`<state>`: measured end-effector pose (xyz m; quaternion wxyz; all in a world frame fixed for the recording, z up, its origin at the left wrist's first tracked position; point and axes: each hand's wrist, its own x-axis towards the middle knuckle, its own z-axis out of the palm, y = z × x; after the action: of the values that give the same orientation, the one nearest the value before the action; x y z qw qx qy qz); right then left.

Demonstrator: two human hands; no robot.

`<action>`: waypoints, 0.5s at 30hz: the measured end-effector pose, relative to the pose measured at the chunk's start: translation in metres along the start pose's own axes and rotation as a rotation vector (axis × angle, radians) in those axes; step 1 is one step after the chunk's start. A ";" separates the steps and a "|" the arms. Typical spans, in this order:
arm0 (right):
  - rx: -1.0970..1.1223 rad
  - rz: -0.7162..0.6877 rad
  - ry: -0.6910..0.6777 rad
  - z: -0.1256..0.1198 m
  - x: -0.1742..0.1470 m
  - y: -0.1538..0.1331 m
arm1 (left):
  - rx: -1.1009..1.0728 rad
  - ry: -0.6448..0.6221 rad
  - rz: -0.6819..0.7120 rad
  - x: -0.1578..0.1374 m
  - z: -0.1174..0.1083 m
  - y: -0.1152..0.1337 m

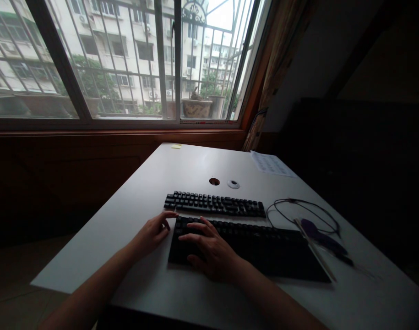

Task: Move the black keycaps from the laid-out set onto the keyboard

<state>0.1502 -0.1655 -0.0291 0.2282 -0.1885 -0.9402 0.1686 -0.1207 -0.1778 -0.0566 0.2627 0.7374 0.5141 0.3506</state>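
Observation:
A black keyboard body [264, 254] lies near the front of the white table, with a dark row along its back edge. My right hand [209, 247] is spread palm down over its left part, fingers apart and nothing visible in them. At its back left corner is my left hand [157, 231], the index finger stretched out to touch the corner and the thumb held apart below. Just behind the body lie black keycaps [214, 204], set out in rows like a keyboard layout. Whatever is under my right palm is hidden.
On the right, a black cable [305, 201] lies coiled by a purple object [322, 236] and a thin pale stick [315, 250]. Printed paper [273, 163] and a yellow note [176, 146] lie farther back. Mid-table are a round hole [214, 182] and a white ring [233, 184].

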 end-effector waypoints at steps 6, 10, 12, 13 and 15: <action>-0.020 -0.042 0.105 0.004 -0.002 0.003 | 0.106 0.182 0.040 0.023 -0.026 -0.001; -0.022 -0.084 0.223 0.004 -0.001 0.003 | 0.372 0.183 0.117 0.062 -0.050 -0.018; -0.025 -0.096 0.287 0.001 -0.001 0.003 | 0.469 0.176 0.112 0.084 -0.056 -0.030; -0.027 -0.097 0.320 -0.002 -0.002 0.004 | 0.480 0.171 0.109 0.095 -0.058 -0.036; -0.029 -0.075 0.390 -0.008 -0.004 0.009 | 0.500 0.135 0.109 0.114 -0.058 -0.045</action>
<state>0.1598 -0.1576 -0.0274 0.4094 -0.1858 -0.8869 0.1065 -0.1670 -0.0535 -0.0264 0.0182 0.7808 0.5607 0.2748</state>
